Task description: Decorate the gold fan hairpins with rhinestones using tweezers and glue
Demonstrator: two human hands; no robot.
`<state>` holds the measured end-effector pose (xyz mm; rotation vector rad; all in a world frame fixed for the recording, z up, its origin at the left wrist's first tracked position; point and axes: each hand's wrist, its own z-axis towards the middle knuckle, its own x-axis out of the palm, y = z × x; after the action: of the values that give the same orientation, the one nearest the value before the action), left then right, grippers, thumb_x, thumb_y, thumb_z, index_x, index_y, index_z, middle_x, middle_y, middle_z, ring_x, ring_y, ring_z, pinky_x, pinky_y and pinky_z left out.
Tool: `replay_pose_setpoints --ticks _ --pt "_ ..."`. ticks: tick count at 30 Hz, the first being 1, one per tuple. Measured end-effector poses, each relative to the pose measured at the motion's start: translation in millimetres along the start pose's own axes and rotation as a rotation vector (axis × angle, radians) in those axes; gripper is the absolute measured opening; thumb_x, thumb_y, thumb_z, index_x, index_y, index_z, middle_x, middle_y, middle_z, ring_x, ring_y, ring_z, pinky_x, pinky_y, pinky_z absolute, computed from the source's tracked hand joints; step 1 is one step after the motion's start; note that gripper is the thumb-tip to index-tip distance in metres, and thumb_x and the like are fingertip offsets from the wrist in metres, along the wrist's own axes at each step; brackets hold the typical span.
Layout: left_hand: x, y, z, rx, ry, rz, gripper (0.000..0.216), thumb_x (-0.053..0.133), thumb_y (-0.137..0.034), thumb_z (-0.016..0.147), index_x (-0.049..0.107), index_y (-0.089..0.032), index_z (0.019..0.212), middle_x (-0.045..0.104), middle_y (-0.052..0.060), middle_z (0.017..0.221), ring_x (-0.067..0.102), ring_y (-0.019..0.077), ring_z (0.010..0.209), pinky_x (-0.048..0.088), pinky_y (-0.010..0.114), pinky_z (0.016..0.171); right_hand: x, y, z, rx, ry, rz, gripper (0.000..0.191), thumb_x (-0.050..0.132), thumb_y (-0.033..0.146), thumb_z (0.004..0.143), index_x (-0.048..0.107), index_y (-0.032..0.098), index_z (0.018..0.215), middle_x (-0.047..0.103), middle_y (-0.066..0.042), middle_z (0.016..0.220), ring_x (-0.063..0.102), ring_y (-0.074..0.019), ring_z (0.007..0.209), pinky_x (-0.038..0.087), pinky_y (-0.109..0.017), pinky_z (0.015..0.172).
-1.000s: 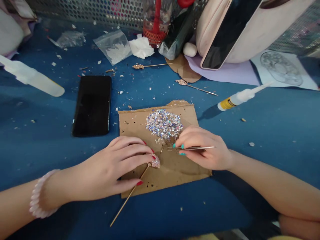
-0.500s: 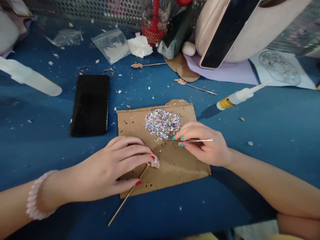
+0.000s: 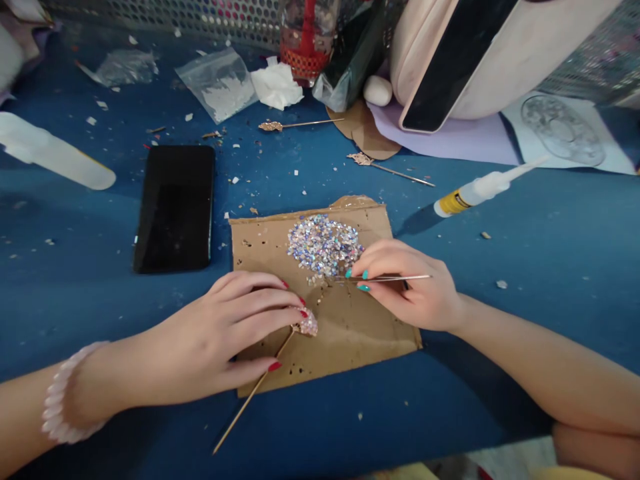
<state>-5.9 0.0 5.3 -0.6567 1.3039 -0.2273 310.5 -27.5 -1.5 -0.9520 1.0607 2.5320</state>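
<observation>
Blue tabletop (image 3: 320,433), backed by a perforated silver metal screen (image 3: 165,12). Left hand (image 3: 200,343): half curled, red-nailed fingertips on the pink-crystal head of a slim gold metal hairpin (image 3: 240,413), thumb over the shaft; light hold. Right hand (image 3: 425,300): pinched around thin silver metal tweezers (image 3: 423,277), points directed leftward; any stone between them too small to tell. Hairpin: on a tan rectangular cardboard sheet (image 3: 360,333), lying diagonally, head at the far right end, shaft down-left past the near edge; touching the left hand, apart from the right. Head, from tweezer points: leftward and nearer the body. Heap of tiny glittering blue, pink and clear stones (image 3: 324,243): just beyond the points, nearer the right hand. Farther out: black rectangular phone (image 3: 175,210), left; white plastic bottle (image 3: 453,203) with yellow label, right.
</observation>
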Motion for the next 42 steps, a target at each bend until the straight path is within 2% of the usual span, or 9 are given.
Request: replay_pose_setpoints --ticks 8,18,28,42 --pt "1.1 -0.5 -0.5 -0.019 -0.028 -0.017 0.046 0.062 -0.022 0.098 0.052 -0.025 0.143 0.066 0.007 0.132 0.051 0.0266 0.132 0.043 0.042 0.112 0.5 2.1 1.8 -0.015 0.026 0.029 0.016 0.064 0.007 0.091 0.059 0.020 0.100 0.075 -0.007 0.085 0.073 -0.0192 0.082 0.063 -0.035 0.075" --pt "0.3 -0.4 -1.6 -0.033 -0.023 -0.033 0.047 0.063 -0.022 0.097 0.054 -0.026 0.142 0.066 0.007 0.132 0.053 0.0273 0.131 0.045 0.043 0.111 1.9 -1.5 3.0 0.009 -0.028 -0.010 0.014 0.066 0.008 0.092 0.062 0.021 0.097 0.078 -0.007 0.088 0.075 -0.0198 0.087 0.065 -0.036 0.080" --pt "1.0 0.2 -0.7 -0.023 -0.009 -0.012 0.044 0.059 -0.023 0.100 0.052 -0.025 0.143 0.064 0.006 0.134 0.049 0.0257 0.132 0.041 0.040 0.112 1.6 1.3 2.8 0.053 -0.040 -0.039 0.017 0.060 0.007 0.092 0.061 0.023 0.098 0.076 -0.006 0.087 0.073 -0.0184 0.084 0.064 -0.034 0.074" --pt "1.5 0.5 -0.3 -0.032 -0.007 -0.025 0.044 0.061 -0.024 0.098 0.054 -0.026 0.142 0.064 0.007 0.133 0.054 0.0262 0.128 0.044 0.041 0.111 4.2 0.3 3.7 0.071 -0.031 -0.052 0.013 0.067 0.010 0.093 0.067 0.023 0.094 0.079 -0.003 0.090 0.075 -0.0184 0.087 0.064 -0.034 0.080"
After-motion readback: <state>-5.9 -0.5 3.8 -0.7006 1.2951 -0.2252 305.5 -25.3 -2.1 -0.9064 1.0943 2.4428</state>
